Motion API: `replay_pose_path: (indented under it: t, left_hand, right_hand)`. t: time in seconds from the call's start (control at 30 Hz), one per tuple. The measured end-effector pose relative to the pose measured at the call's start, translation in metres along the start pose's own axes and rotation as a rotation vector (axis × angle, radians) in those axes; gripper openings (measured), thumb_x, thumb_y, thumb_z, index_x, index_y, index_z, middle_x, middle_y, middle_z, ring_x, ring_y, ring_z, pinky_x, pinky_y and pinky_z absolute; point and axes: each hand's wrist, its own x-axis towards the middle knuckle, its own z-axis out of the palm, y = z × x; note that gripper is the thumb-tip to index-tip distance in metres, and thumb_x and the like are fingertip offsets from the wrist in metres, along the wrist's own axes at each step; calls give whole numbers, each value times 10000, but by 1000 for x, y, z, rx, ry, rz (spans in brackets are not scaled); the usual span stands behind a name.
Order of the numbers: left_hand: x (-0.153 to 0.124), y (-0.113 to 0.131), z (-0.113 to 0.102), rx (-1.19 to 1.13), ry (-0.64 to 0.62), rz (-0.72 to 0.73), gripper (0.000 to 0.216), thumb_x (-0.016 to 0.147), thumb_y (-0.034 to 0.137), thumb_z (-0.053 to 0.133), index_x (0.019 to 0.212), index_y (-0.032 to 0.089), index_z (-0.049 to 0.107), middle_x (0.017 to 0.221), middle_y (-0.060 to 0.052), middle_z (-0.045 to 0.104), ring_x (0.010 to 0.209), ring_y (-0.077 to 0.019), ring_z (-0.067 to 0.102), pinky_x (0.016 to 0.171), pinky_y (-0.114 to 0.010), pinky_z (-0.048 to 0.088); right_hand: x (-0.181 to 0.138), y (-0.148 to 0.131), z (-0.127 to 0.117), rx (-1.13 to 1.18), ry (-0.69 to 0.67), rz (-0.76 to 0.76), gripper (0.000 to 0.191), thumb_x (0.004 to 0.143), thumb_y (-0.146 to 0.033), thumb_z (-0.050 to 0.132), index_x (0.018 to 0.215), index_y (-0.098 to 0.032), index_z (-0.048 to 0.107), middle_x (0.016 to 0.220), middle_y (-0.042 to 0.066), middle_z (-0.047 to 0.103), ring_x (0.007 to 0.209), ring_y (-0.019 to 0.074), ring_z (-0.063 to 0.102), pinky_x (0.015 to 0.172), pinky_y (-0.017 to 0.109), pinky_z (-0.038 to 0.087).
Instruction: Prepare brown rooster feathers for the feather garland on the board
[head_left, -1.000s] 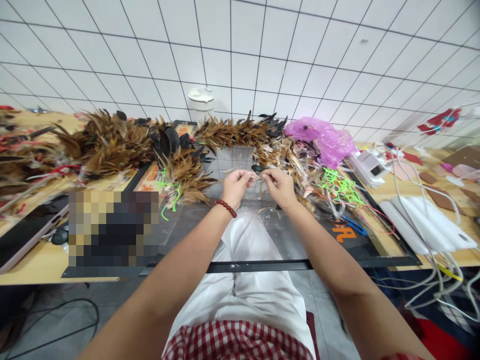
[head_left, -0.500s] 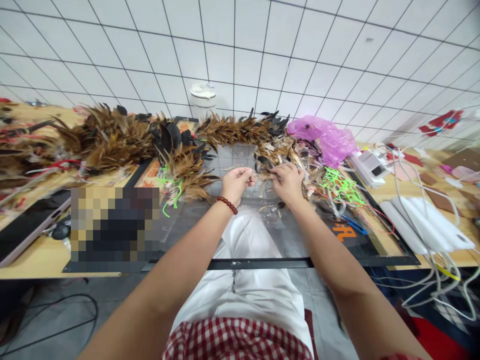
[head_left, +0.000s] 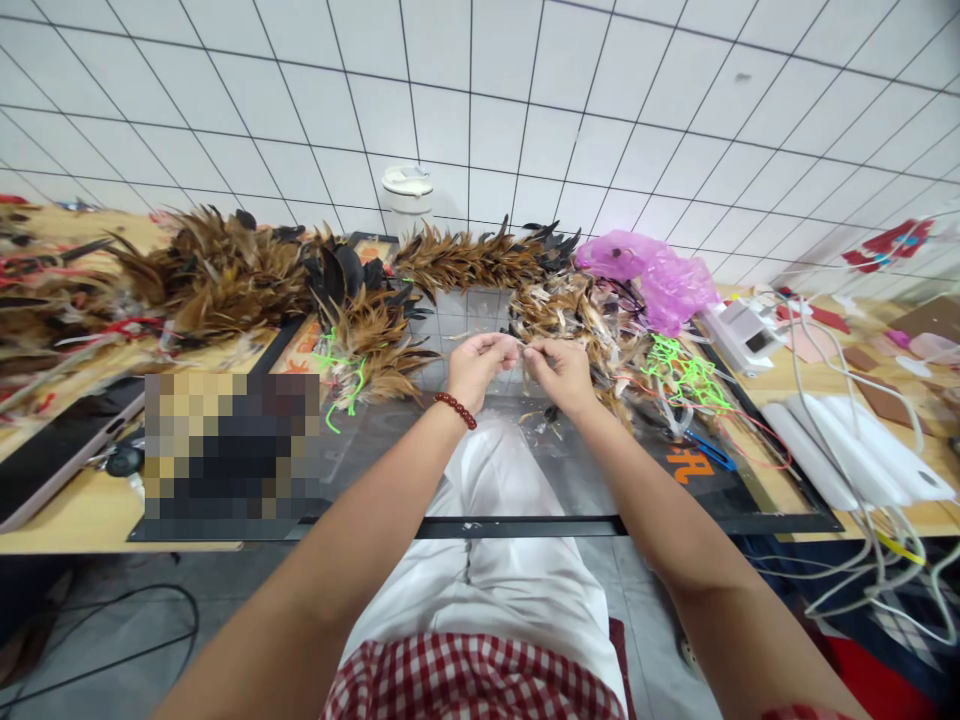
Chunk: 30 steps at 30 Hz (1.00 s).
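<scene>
My left hand [head_left: 482, 366], with a beaded bracelet [head_left: 456, 409] at its wrist, is closed in a pinch over the glass-like tabletop. Close beside it, my right hand [head_left: 561, 373] is also pinched, its fingertips nearly meeting those of the left. What lies between the fingertips is too small to make out. Just behind the right hand rests a heap of loose brown and whitish feathers [head_left: 559, 308]. Left of the hands sits a feather bunch [head_left: 382, 345] with bright green strings [head_left: 357, 388] on it.
Along the back lies a brown feather strip [head_left: 472, 262], with a white-lidded container [head_left: 407, 190] behind it. A pink plastic bag [head_left: 649, 270], green strings [head_left: 682, 372] and a blue cutter [head_left: 711, 450] are on the right. White cables [head_left: 825, 370] hang over the right side.
My right hand has moved left and away from the feather heap, closing into a pinch beside my left hand. The left hand has shifted very slightly right.
</scene>
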Motion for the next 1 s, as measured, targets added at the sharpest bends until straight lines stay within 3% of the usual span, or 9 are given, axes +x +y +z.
replay_pose_path:
  t: [0.1, 0.23, 0.43, 0.6, 0.87, 1.0]
  left_hand:
    - [1, 1, -2, -61, 2, -58, 330, 535, 131, 818, 811, 104, 638, 734, -51, 700, 679, -112, 658, 715, -263, 535]
    - [0, 0, -2, -19, -8, -60, 300, 546, 165, 815, 786, 102, 645, 698, -55, 700, 587, -101, 634, 615, -242, 521]
    - [0, 1, -1, 33, 60, 66, 279, 546, 197, 812, 749, 121, 637, 667, -18, 671, 544, -69, 586, 554, -205, 468]
    - [1, 2, -1, 40, 70, 48, 318, 539, 186, 807, 799, 132, 632, 674, -7, 667, 544, -73, 583, 559, -213, 461]
    - [12, 7, -7, -27, 321, 99, 295, 554, 135, 749, 782, 144, 561, 624, 15, 645, 512, -64, 563, 524, -190, 417]
    - [12, 6, -8, 66, 301, 110, 248, 598, 192, 750, 757, 151, 565, 599, 17, 631, 485, -66, 532, 499, -196, 393]
  right_hand:
    - [1, 0, -2, 65, 55, 5, 168, 856, -308, 557, 787, -235, 693, 831, 29, 725, 819, 199, 647, 850, 352, 440]
    - [1, 2, -1, 174, 85, -39, 174, 856, -323, 567, 828, -239, 716, 955, 39, 728, 938, 201, 652, 894, 348, 460]
    - [-2, 4, 8, 410, -74, 165, 233, 810, -406, 611, 816, -208, 734, 780, 16, 723, 745, 179, 653, 740, 311, 495]
    - [-2, -1, 11, 454, -170, 221, 238, 774, -418, 630, 749, -192, 700, 702, 8, 690, 643, 145, 594, 670, 281, 463]
    - [0, 0, 6, 452, -113, 245, 266, 764, -417, 613, 633, -190, 565, 579, -24, 549, 558, 105, 457, 585, 247, 380]
    - [1, 8, 10, 564, -24, 315, 305, 741, -473, 633, 630, -200, 554, 565, -27, 535, 516, 103, 434, 525, 245, 357]
